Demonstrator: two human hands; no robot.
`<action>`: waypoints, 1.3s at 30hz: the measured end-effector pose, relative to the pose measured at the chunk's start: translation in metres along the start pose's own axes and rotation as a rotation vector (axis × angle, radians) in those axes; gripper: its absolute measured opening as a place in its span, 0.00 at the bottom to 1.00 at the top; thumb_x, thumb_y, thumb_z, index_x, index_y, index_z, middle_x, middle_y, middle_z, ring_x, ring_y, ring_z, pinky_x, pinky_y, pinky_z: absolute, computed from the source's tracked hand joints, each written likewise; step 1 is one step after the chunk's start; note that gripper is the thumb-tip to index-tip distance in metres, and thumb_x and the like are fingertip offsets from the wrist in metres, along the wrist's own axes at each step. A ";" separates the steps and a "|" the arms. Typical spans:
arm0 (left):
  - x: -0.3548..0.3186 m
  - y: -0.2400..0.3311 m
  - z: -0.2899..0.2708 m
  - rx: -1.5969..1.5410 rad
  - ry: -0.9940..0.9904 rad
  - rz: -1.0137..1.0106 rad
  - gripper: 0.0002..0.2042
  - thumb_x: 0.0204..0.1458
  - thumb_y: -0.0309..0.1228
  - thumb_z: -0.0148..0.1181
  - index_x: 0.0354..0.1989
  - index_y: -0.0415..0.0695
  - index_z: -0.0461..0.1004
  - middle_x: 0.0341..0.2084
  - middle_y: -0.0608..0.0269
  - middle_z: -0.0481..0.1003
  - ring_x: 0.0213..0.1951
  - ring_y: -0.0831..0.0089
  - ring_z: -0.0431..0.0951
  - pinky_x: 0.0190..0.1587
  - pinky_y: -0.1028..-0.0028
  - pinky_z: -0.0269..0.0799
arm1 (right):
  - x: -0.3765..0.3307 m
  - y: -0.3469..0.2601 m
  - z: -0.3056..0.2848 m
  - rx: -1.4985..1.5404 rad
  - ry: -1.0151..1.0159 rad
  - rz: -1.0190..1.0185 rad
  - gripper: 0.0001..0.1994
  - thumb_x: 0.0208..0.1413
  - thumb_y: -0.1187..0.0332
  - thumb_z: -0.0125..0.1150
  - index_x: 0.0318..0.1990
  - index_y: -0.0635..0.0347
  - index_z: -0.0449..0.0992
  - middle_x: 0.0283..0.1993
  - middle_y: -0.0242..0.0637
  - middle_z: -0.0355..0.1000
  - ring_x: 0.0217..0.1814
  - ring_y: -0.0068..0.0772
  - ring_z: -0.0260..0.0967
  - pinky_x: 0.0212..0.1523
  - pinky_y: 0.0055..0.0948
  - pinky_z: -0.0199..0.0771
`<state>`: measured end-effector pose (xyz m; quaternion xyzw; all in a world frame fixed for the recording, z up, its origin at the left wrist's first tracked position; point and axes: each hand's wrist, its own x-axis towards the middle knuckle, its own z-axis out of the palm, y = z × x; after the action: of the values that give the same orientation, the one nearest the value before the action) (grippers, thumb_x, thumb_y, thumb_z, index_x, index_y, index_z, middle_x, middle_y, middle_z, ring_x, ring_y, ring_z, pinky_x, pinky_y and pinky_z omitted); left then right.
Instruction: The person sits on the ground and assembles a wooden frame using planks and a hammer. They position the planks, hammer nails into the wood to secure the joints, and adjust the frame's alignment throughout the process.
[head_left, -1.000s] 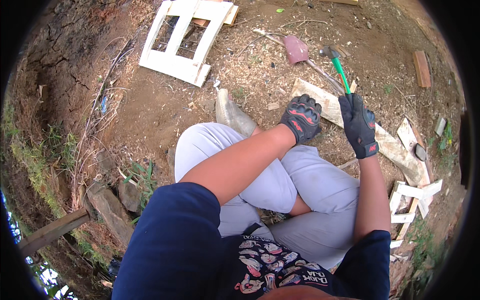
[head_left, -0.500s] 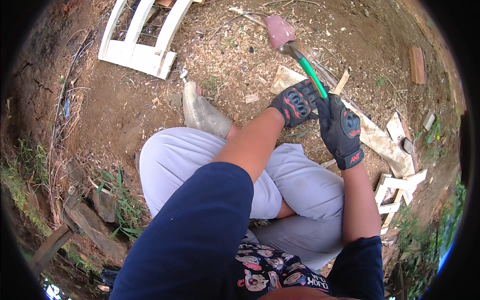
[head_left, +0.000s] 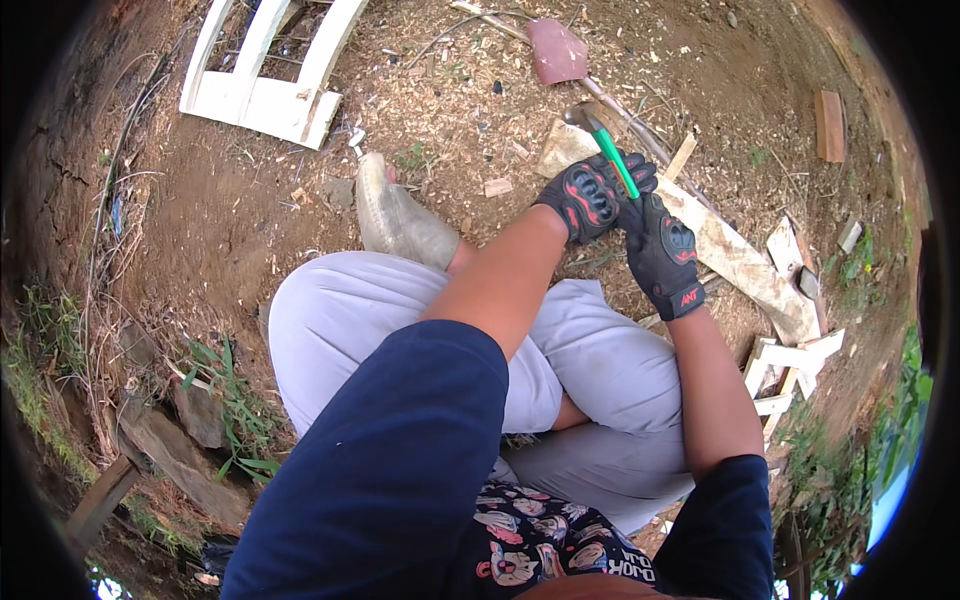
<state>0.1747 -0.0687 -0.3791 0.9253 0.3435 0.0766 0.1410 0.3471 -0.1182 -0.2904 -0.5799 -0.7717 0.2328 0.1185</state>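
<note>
My right hand point(head_left: 664, 254), in a black padded glove, is closed round the lower end of a hammer point(head_left: 614, 160) with a green handle. The hammer's metal head points away from me over a pale piece of wood point(head_left: 566, 146). My left hand point(head_left: 592, 200), gloved alike, is right beside it, its curled fingers partly behind the handle. What those fingers hold, if anything, is hidden. Under and beyond the hands lies a long, pale wooden board point(head_left: 740, 255) slanting to the lower right. A short wooden stick point(head_left: 681, 157) crosses its far part.
A white slatted wooden frame point(head_left: 255, 108) lies at the far left. Beyond the hammer are a reddish flat piece point(head_left: 557, 52) and a long pole point(head_left: 630, 118). A smaller wooden frame point(head_left: 778, 378) and a brown block point(head_left: 829, 126) lie to the right. Wood chips cover the dirt.
The hammer has come down and nearer to me, its head now clear of the reddish piece. My right hand has shifted slightly left and away from me. The view has shifted slightly.
</note>
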 end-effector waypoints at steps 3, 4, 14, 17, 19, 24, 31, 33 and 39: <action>-0.009 -0.001 0.001 -0.011 -0.002 -0.023 0.31 0.65 0.46 0.52 0.76 0.49 0.64 0.77 0.61 0.62 0.76 0.63 0.62 0.81 0.61 0.51 | 0.003 -0.011 -0.020 0.041 0.089 0.039 0.14 0.71 0.65 0.57 0.59 0.59 0.76 0.44 0.57 0.80 0.38 0.63 0.78 0.38 0.57 0.76; -0.010 -0.001 0.003 -0.007 0.026 -0.013 0.31 0.65 0.45 0.52 0.76 0.49 0.64 0.77 0.61 0.62 0.76 0.63 0.62 0.81 0.61 0.51 | 0.001 -0.010 -0.019 0.066 0.111 0.020 0.15 0.71 0.65 0.57 0.59 0.59 0.76 0.44 0.57 0.80 0.39 0.63 0.78 0.38 0.57 0.76; -0.008 -0.003 0.011 -0.030 0.043 0.011 0.31 0.67 0.44 0.49 0.78 0.52 0.60 0.78 0.61 0.60 0.77 0.63 0.61 0.81 0.62 0.52 | 0.002 -0.012 -0.014 -0.008 0.170 -0.112 0.12 0.70 0.66 0.56 0.53 0.63 0.77 0.42 0.55 0.78 0.39 0.63 0.76 0.39 0.55 0.76; -0.002 -0.003 0.007 -0.034 0.019 -0.002 0.33 0.66 0.45 0.53 0.79 0.52 0.59 0.78 0.61 0.60 0.77 0.63 0.60 0.81 0.62 0.52 | 0.005 -0.008 -0.005 -0.052 -0.052 0.043 0.11 0.70 0.68 0.56 0.53 0.64 0.77 0.43 0.55 0.78 0.39 0.63 0.76 0.39 0.54 0.76; -0.007 -0.003 0.003 -0.067 0.043 -0.013 0.33 0.65 0.46 0.53 0.79 0.51 0.59 0.78 0.61 0.60 0.78 0.63 0.60 0.81 0.62 0.52 | 0.005 -0.007 -0.004 -0.078 0.045 -0.055 0.11 0.70 0.69 0.56 0.53 0.64 0.77 0.43 0.55 0.78 0.39 0.62 0.76 0.39 0.54 0.76; -0.008 -0.001 0.010 -0.007 0.064 -0.014 0.33 0.66 0.48 0.54 0.78 0.51 0.61 0.77 0.62 0.62 0.77 0.63 0.60 0.81 0.62 0.52 | -0.003 -0.021 -0.025 -0.035 0.156 -0.043 0.10 0.70 0.69 0.55 0.54 0.62 0.77 0.47 0.56 0.79 0.43 0.60 0.79 0.40 0.52 0.78; -0.006 -0.006 0.009 0.005 0.089 0.001 0.31 0.65 0.47 0.53 0.76 0.52 0.63 0.76 0.62 0.63 0.76 0.63 0.62 0.80 0.61 0.54 | 0.005 -0.005 -0.001 0.059 0.126 -0.059 0.12 0.71 0.69 0.55 0.57 0.62 0.76 0.47 0.56 0.78 0.45 0.62 0.78 0.41 0.53 0.77; -0.006 0.000 0.001 -0.026 0.014 -0.029 0.33 0.63 0.46 0.55 0.77 0.51 0.62 0.76 0.61 0.63 0.76 0.62 0.62 0.81 0.60 0.53 | -0.001 -0.002 -0.005 0.063 0.163 -0.024 0.11 0.72 0.67 0.55 0.55 0.62 0.75 0.44 0.57 0.78 0.42 0.64 0.77 0.40 0.55 0.76; -0.004 -0.005 0.005 -0.061 0.006 -0.006 0.36 0.63 0.46 0.57 0.79 0.50 0.59 0.77 0.60 0.62 0.77 0.61 0.61 0.81 0.61 0.52 | 0.001 0.015 0.012 0.003 0.045 -0.071 0.10 0.72 0.67 0.55 0.53 0.62 0.75 0.43 0.58 0.77 0.42 0.67 0.76 0.40 0.56 0.75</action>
<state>0.1701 -0.0692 -0.3857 0.9194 0.3440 0.0896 0.1684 0.3542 -0.1170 -0.3084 -0.5572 -0.7884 0.2166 0.1451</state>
